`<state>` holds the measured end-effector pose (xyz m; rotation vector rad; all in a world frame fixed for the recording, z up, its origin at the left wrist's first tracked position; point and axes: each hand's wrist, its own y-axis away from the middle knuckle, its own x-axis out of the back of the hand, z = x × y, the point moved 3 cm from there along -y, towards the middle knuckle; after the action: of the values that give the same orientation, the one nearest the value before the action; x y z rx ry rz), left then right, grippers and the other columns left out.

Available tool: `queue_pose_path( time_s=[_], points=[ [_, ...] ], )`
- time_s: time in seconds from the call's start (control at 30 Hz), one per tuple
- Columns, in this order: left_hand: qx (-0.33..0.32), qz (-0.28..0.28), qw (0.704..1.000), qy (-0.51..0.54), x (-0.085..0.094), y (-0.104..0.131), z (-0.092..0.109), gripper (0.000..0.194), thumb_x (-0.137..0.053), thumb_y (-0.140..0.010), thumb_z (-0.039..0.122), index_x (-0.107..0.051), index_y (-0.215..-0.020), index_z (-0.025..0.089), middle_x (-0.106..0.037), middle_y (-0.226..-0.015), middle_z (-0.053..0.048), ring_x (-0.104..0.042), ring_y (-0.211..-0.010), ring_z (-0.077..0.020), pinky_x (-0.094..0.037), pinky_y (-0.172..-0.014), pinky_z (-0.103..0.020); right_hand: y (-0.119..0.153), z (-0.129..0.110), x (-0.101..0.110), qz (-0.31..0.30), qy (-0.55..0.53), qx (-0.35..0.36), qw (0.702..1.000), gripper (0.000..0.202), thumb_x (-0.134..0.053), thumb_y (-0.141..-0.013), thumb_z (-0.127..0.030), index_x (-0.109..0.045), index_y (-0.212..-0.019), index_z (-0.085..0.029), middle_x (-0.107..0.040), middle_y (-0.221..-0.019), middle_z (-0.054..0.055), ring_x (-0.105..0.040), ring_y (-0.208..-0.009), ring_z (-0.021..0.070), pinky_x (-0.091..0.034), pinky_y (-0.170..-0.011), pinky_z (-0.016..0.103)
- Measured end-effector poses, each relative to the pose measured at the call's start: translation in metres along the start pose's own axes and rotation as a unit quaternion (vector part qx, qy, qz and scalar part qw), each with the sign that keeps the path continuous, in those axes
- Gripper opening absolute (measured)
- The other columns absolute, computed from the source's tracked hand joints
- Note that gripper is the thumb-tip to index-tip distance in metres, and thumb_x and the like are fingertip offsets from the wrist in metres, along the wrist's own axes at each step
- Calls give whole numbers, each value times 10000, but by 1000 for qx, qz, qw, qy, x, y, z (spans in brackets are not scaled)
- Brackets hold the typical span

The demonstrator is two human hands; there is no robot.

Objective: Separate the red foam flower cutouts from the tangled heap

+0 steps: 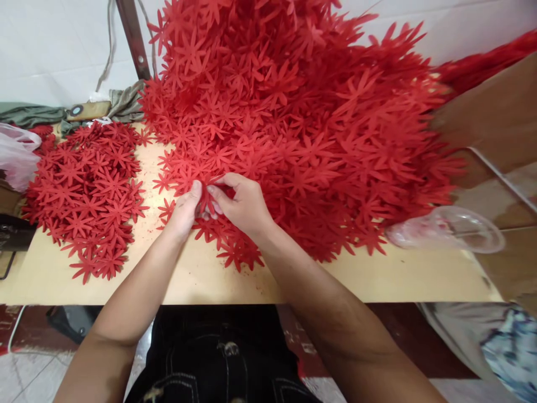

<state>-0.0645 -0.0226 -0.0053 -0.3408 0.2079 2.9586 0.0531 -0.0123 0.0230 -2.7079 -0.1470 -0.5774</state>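
Note:
Both hands meet over the middle of the table, at the near left edge of a big heap of red flower-shaped petal pieces (293, 145). My left hand (188, 210) is closed around a red petal piece (206, 200), its thumb on top. The fingertips of my right hand (243, 202) pinch the same piece from the right side. Its narrow petals show between the two hands; the fingers partly cover it. A smaller, darker pile of red petal pieces (90, 196) lies to the left of my left hand.
The wooden table (176, 285) has its near edge close to my body. A clear plastic cup (444, 229) lies on its side at the right. Cardboard boxes (486, 129) stand at the right; a white plastic bag (19, 154) hangs at the left. Cloth (37, 115) lies along the back.

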Motion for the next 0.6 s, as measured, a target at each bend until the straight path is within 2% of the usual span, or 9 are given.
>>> queue_pose_path(
  time_s=[0.1, 0.33, 0.47, 0.53, 0.6],
  points=[
    [-13, -20, 1000, 6, -3, 1, 2, 459, -678, -638, 610, -585, -620, 161, -655, -581, -4, -546, -500, -75, -404, -495, -197, -1, 6, 4, 45, -59, -27, 997, 164, -514, -841, -311, -611, -793, -188, -588, -572, -13, -564, -563, 131, -463, -636, 290],
    [-48, 39, 998, -27, 1, -3, 4, 379, -642, -739, 477, -571, -579, 140, -611, -511, 12, -502, -494, -54, -389, -524, -182, -6, 12, 9, 103, -49, 6, 993, 182, -523, -832, -320, -622, -812, -168, -667, -713, 24, -622, -645, 139, -500, -644, 283],
    [-40, 73, 996, -37, 3, -2, 6, 399, -589, -803, 401, -544, -505, 140, -563, -455, 20, -454, -433, -41, -366, -502, -185, -15, 23, 36, 197, 14, 37, 980, 210, -496, -846, -300, -627, -965, -186, -693, -957, 76, -653, -867, 183, -531, -792, 353],
    [-44, 72, 995, -46, 2, -2, 7, 421, -586, -799, 420, -541, -485, 144, -559, -447, 17, -454, -433, -44, -369, -510, -191, -17, 22, 50, 221, 70, 58, 971, 262, -538, -816, -276, -614, -1054, -199, -654, -1131, 96, -611, -1060, 220, -493, -923, 414],
    [-54, 60, 995, -65, 2, -2, 8, 459, -596, -773, 487, -544, -467, 149, -551, -434, 14, -453, -432, -48, -370, -519, -201, -15, 15, 56, 218, 112, 80, 966, 305, -579, -789, -274, -609, -1085, -204, -618, -1210, 101, -543, -1185, 243, -417, -1030, 457]
  ],
)
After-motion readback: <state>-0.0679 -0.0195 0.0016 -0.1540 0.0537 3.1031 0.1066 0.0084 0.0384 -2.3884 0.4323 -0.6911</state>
